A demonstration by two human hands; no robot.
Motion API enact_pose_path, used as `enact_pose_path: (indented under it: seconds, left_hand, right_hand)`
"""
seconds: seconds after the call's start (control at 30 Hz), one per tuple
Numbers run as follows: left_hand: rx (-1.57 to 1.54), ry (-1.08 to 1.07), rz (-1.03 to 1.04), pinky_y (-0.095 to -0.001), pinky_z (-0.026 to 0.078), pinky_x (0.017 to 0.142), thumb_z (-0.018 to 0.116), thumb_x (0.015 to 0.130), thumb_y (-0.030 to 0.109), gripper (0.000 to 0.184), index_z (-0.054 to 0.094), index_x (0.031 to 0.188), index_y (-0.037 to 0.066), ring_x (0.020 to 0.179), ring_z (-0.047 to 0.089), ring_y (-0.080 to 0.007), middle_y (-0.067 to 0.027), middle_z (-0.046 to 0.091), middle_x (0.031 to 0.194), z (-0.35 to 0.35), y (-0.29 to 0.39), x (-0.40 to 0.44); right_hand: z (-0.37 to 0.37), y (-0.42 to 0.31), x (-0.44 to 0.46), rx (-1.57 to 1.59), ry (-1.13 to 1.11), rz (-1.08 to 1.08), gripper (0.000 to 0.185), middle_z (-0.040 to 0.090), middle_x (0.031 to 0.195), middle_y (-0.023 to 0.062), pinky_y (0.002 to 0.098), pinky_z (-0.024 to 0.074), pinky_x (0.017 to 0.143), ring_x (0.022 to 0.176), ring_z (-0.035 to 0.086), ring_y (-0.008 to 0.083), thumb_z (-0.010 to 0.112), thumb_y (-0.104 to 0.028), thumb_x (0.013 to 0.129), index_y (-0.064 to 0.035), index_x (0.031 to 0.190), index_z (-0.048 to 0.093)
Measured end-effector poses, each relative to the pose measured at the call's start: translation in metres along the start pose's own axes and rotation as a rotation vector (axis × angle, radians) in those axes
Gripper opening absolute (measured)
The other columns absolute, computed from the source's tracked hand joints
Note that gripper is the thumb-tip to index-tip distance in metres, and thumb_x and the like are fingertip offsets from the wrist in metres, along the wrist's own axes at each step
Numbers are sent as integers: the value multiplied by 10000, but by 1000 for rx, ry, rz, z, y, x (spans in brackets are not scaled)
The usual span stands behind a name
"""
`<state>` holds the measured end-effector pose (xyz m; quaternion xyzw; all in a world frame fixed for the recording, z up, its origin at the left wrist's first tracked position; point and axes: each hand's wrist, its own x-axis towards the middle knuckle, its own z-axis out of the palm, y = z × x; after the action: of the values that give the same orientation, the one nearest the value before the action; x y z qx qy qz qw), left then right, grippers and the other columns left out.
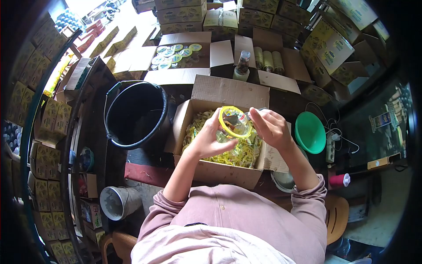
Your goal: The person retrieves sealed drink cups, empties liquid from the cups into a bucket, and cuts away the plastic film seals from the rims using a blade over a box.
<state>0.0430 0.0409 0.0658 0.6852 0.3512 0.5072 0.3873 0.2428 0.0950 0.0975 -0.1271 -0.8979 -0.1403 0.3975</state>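
Observation:
Above an open cardboard box (228, 175), my left hand (209, 137) is wrapped round the side of a clear plastic cup (241, 129) with a yellow rim. The cup is tilted, its opening facing up towards me. My right hand (270, 127) is at the right side of the rim, its fingers together around something thin and grey that I cannot make out. Beneath both hands, yellow printed strips (248, 155) fill the box.
Left of the box stands a black bucket (165, 116); a green basin (310, 133) is at the right. Behind are a box of lidded cups (176, 55), a jar (242, 64) and rolls (268, 60). A grey pail (121, 203) stands at lower left, a pink spool (338, 180) at right.

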Motion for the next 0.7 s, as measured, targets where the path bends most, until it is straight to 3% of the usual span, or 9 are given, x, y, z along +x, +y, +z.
enact_pose_path:
  seconds: [0.13, 0.23, 0.27, 0.47, 0.7]
  left_hand:
    - [210, 9, -92, -322, 457, 788, 722, 627, 165, 567, 466, 1097, -21, 891, 580, -257, -160, 572, 958, 6, 10, 2]
    - [163, -82, -119, -273, 453, 776, 727, 601, 109, 535, 497, 1068, -14, 858, 558, -134, -93, 574, 960, 1, 10, 1]
    - [55, -177, -132, -271, 446, 789, 717, 606, 99, 531, 495, 1075, -14, 873, 550, -124, -85, 574, 957, 1, 7, 1]
    - [-217, -235, -201, -260, 425, 815, 726, 615, 107, 665, 411, 1193, 10, 946, 510, -124, -67, 532, 1028, 1, -3, -2]
    - [-462, -358, -353, -260, 401, 821, 706, 637, 135, 596, 426, 1152, 27, 899, 480, -95, -28, 529, 978, 2, 0, -5]
  right_hand:
    - [6, -1, -4, 18, -2, 3, 509, 622, 769, 73, 303, 518, 655, 703, 616, 173, 606, -9, 691, 39, 1185, 493]
    - [9, 0, -8, 58, 47, -16, 492, 625, 781, 85, 305, 518, 660, 716, 621, 180, 608, -14, 691, 45, 1169, 506]
    - [10, -1, -8, 69, 48, -15, 489, 625, 784, 91, 306, 519, 660, 719, 622, 185, 609, -17, 690, 46, 1164, 509]
    - [11, -2, -10, 87, 50, -42, 487, 623, 794, 114, 316, 525, 659, 736, 629, 208, 619, -46, 681, 57, 1146, 519]
    - [14, -3, -12, 122, 55, -79, 458, 628, 828, 125, 322, 528, 674, 764, 635, 232, 632, -76, 677, 65, 1102, 537]
